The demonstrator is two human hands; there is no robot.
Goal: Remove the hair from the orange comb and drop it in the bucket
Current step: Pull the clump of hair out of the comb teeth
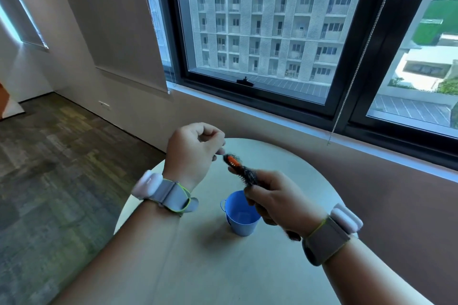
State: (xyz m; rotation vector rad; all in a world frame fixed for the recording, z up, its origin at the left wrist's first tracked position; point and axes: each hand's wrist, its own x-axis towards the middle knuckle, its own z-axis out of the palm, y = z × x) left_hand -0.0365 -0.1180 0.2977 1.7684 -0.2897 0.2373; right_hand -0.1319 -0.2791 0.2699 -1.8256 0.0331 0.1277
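My right hand (277,202) grips the orange comb (232,159) above the table, and only the comb's orange tip shows. Dark hair (247,174) is tangled around the comb's teeth, down to my fingers. My left hand (195,151) is just left of the comb's tip, fingers curled, fingertips pinching at strands of the hair there. The small blue bucket (239,218) stands upright on the table directly below the comb; no hair shows in the part of its inside that I can see.
The round pale table (198,267) stands against a wall under a large window (260,32). A bead chain from the blind (347,96) hangs at the right. Carpeted floor (62,156) lies to the left. Both wrists wear grey straps.
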